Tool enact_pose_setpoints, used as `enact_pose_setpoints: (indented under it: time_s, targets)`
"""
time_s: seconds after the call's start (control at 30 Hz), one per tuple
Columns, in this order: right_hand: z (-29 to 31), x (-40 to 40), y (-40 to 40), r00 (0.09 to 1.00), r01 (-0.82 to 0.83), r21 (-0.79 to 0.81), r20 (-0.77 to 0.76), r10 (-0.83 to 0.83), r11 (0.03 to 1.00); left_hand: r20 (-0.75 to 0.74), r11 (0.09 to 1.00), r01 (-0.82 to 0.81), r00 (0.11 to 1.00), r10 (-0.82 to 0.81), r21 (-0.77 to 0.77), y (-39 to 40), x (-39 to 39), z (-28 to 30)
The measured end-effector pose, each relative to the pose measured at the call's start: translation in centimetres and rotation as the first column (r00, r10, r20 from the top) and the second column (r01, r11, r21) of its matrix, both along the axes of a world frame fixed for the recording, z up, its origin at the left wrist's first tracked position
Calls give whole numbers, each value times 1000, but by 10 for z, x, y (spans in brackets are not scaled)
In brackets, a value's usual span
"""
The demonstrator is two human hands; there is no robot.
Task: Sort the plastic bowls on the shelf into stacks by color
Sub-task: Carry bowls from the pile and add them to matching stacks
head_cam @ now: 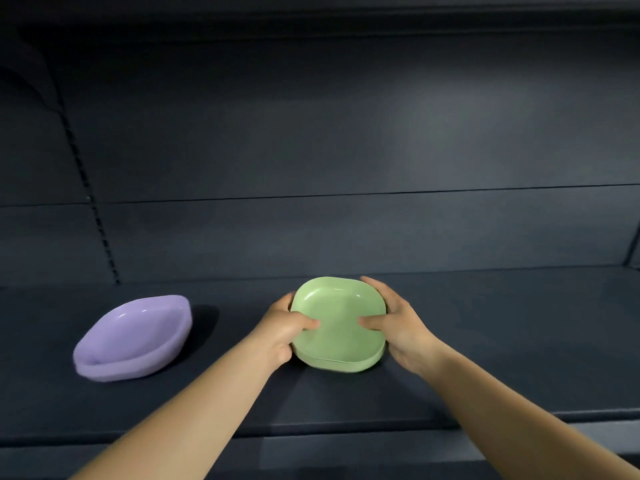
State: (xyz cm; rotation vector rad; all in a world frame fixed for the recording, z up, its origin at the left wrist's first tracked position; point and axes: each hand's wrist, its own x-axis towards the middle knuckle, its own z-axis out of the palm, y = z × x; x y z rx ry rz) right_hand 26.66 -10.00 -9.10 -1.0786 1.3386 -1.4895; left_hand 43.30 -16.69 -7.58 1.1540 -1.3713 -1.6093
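A stack of green bowls (pixel 337 308) sits on the dark shelf (pixel 485 341), near its middle; a seam along the near rim shows two nested bowls. My left hand (pixel 282 329) grips the stack's left edge, thumb lying inside the top bowl. On the opposite edge, my right hand (pixel 394 320) holds the stack the same way, thumb inside and fingers round the outer side. A purple bowl stack (pixel 135 337) rests to the left on the shelf, apart from both hands.
The dark back panel (pixel 346 150) rises behind the bowls, with a slotted upright (pixel 90 188) at the left. The shelf's front lip (pixel 346 431) runs below my forearms.
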Motion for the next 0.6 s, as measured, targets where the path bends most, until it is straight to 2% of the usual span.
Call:
enact_pose_setpoints:
  time_s: [0.23, 0.4, 0.6]
  targets:
    - [13, -136, 57, 985, 123, -75, 128, -113, 990, -145, 997, 66, 987, -71, -43, 40, -148, 12]
    - [25, -246, 91, 983, 154, -73, 111, -146, 985, -208, 997, 77, 975, -79, -19, 74, -262, 15]
    - [39, -353, 117, 975, 198, -30, 103, -194, 980, -286, 1000, 1, 958, 2, 9, 113, -367, 20]
